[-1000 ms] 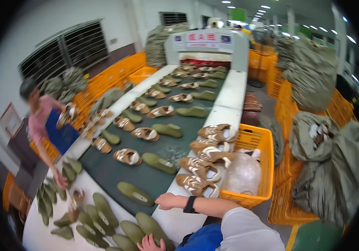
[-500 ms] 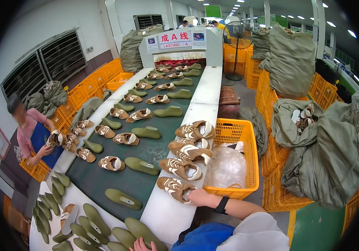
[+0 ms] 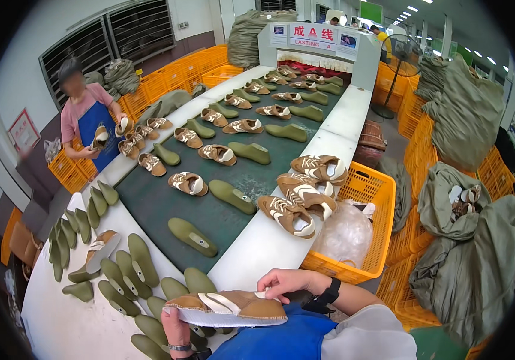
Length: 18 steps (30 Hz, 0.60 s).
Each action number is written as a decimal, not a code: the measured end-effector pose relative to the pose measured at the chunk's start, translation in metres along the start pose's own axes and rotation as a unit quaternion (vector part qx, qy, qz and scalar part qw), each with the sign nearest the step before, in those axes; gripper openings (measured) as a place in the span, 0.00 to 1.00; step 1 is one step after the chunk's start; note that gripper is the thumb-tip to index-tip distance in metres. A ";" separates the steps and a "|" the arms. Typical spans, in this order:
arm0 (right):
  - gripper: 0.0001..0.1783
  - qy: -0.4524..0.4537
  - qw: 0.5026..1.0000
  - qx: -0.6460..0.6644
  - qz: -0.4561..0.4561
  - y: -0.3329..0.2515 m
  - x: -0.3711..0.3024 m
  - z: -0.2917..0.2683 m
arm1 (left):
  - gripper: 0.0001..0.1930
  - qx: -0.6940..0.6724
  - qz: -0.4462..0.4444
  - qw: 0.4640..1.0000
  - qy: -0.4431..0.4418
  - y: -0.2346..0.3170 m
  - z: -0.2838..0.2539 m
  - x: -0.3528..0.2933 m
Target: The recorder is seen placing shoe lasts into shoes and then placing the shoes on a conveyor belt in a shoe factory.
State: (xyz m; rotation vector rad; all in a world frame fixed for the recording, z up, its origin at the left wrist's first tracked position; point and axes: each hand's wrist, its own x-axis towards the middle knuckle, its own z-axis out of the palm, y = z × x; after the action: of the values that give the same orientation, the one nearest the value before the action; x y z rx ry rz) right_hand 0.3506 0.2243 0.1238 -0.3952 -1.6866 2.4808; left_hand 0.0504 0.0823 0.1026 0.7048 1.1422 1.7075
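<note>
At 6 o'clock we hold a shoe, left hand grasping one end, right hand pinching its upper edge. Lasts lie at 8 o'clock.

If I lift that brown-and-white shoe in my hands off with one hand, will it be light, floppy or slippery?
The brown-and-white shoe is probably light: only a thin pale layer shows beneath it, no thick sole. Its suede-like sides may dent when squeezed. The dull surface suggests it won't slip easily, though texture is hard to judge.
</note>
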 end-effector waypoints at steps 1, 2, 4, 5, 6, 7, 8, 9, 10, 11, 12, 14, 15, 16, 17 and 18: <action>0.10 -0.002 0.999 0.037 0.002 0.004 0.001 -0.003 | 0.23 0.010 0.015 1.000 0.008 0.001 -0.002 -0.002; 0.12 -0.004 0.999 0.053 0.001 0.007 0.001 -0.004 | 0.22 0.021 0.030 0.999 0.016 0.002 -0.003 -0.005; 0.15 -0.023 0.996 0.087 0.009 0.012 0.006 -0.004 | 0.18 0.040 0.051 0.997 0.049 0.007 0.002 -0.010; 0.17 0.005 0.995 0.096 0.026 0.014 0.006 -0.003 | 0.18 0.052 0.046 0.995 0.074 0.004 0.001 -0.009; 0.20 0.026 0.993 0.106 0.047 0.018 0.005 -0.003 | 0.17 0.064 0.041 0.991 0.106 0.003 -0.002 -0.009; 0.22 0.045 0.990 0.113 0.070 0.023 0.004 -0.003 | 0.17 0.045 0.032 0.992 0.115 0.003 0.001 -0.007; 0.25 0.025 0.988 0.123 0.091 0.035 0.001 -0.009 | 0.18 0.027 0.026 0.991 0.128 0.003 0.007 -0.005; 0.25 0.017 0.987 0.139 0.074 0.043 -0.004 -0.011 | 0.18 0.030 0.005 0.990 0.137 0.002 0.008 -0.002; 0.24 0.011 0.987 0.153 0.055 0.048 -0.005 -0.011 | 0.19 0.032 -0.015 0.989 0.142 0.000 0.008 0.002; 0.23 0.016 0.984 0.169 0.043 0.048 -0.001 -0.009 | 0.20 0.027 -0.023 0.989 0.142 -0.003 0.006 0.003; 0.22 0.025 0.982 0.183 0.029 0.046 0.000 -0.006 | 0.22 0.020 -0.030 0.990 0.136 -0.004 0.004 0.004; 0.21 0.011 0.977 0.211 0.009 0.034 0.005 -0.005 | 0.24 -0.011 -0.036 0.990 0.136 -0.004 -0.001 -0.001; 0.21 -0.012 0.974 0.225 0.001 0.025 0.008 -0.007 | 0.24 -0.022 -0.036 0.990 0.136 -0.005 -0.004 -0.001; 0.20 -0.033 0.970 0.240 -0.008 0.016 0.012 -0.009 | 0.25 -0.032 -0.036 0.990 0.135 -0.006 -0.006 -0.001; 0.20 -0.038 0.964 0.263 -0.016 0.010 0.017 -0.012 | 0.24 -0.046 -0.020 0.993 0.111 -0.004 -0.006 -0.001; 0.20 -0.040 0.973 0.224 -0.027 0.000 0.023 -0.016 | 0.23 0.033 -0.028 0.992 0.116 -0.005 -0.006 0.001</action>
State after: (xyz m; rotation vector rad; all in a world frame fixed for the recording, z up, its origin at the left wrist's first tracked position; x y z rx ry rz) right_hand 0.3334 0.2443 0.1150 -0.1961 -1.0856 2.7578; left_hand 0.0470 0.0812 0.0952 0.5181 1.3727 1.7439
